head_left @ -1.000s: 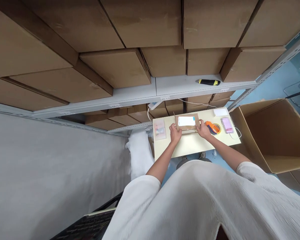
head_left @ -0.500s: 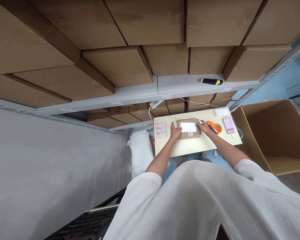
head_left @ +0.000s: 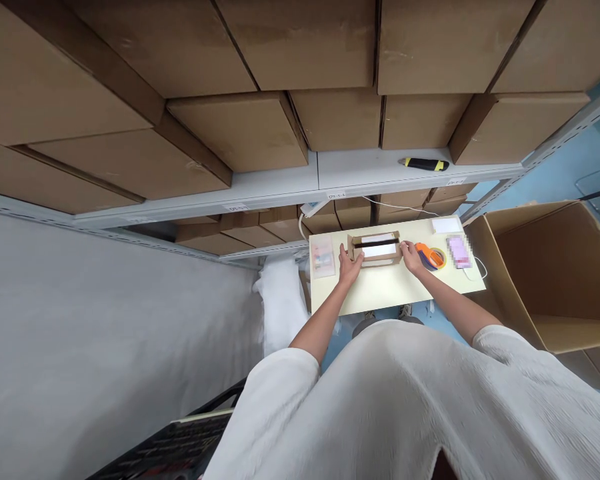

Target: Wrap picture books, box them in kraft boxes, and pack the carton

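Grey metal shelving (head_left: 360, 172) spans twelve o'clock, its ledge smooth, bearing rows of matte brown cardboard boxes (head_left: 325, 47) with flat faces and crisp edges. On that ledge, at one o'clock from the work, lies a slim black-and-yellow cutter (head_left: 425, 164). Smooth grey wall (head_left: 105, 320) fills the view between eight and nine o'clock.

Below the ledge stands a rectangular cream table (head_left: 395, 290), and on it, at the centre, is a small oblong carton (head_left: 379, 251) of brown board, showing a white face split by a narrow dark slot. The left hand (head_left: 349, 265) has the carton's nine o'clock end, half open, thumb at the near corner and forefinger spread outward. The right hand (head_left: 411, 255) has its three o'clock end with bunched, curled fingers; the exact fingertip contact is too small to tell.

At nine o'clock on the table lies a flat translucent case (head_left: 323, 257). Just beyond the right hand, at three o'clock, sits a curved orange-and-blue tape dispenser (head_left: 429, 256) with a round yellow roll, then a pixelated pink phone (head_left: 459, 252). Farther out, also at three o'clock, gapes a large cardboard box (head_left: 570, 260), its walls broad and plain
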Tool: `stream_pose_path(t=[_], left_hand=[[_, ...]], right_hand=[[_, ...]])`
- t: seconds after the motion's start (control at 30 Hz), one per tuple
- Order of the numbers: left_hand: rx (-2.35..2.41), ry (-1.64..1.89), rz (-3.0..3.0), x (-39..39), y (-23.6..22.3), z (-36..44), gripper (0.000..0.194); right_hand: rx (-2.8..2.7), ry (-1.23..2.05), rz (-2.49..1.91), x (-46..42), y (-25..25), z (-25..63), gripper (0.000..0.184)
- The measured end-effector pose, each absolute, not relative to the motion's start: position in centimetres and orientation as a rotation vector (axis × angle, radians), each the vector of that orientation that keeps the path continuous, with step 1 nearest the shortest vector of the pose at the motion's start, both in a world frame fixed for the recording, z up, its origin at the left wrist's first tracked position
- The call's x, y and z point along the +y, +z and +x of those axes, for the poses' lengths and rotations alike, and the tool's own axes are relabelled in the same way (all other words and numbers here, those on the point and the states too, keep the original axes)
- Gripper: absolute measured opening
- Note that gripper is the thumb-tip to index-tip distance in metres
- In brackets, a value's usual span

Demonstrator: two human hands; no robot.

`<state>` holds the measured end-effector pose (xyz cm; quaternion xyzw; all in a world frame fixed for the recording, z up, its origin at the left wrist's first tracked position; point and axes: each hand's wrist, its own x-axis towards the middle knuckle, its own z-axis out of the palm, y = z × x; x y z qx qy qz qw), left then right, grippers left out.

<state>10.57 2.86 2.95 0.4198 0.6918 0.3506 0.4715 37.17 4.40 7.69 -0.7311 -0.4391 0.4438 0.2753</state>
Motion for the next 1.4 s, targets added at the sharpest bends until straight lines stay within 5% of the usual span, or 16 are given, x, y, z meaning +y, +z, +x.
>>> stream_pose_path(t=[0.13,0.37,0.87,1.07,1.27,1.4], left_hand=[[1.716,0.910,1.136,2.2,2.9,9.8,0.091],[1.542,0.868,1.829,3.2,6.3,9.2,0.032],[1.619,0.814,1.481,2.4,4.6,9.4,0.017],[1.597,0.869,1.330,3.0,4.5,10.2,0.029],[1.557,0.787,1.410,2.4,3.7,10.5,0.003],[1.514,0.746,1.549,1.6,3.1,10.0,0.030]], right_hand=[[-1.205,1.183,-1.977,3.9,7.0,37.8,0.078],[-1.289,1.068,-1.927,4.6,6.9,38.9,0.060],[-1.475,0.989,-1.902,5.1,9.1,39.0,0.053],[-1.642,0.938,-1.692,7.3,10.7,37.8,0.046],[-1.581,0.919,-2.041,8.5,10.4,37.1,0.029],[-1.363,1.064,-2.148,8.3,9.7,37.3,0.032]])
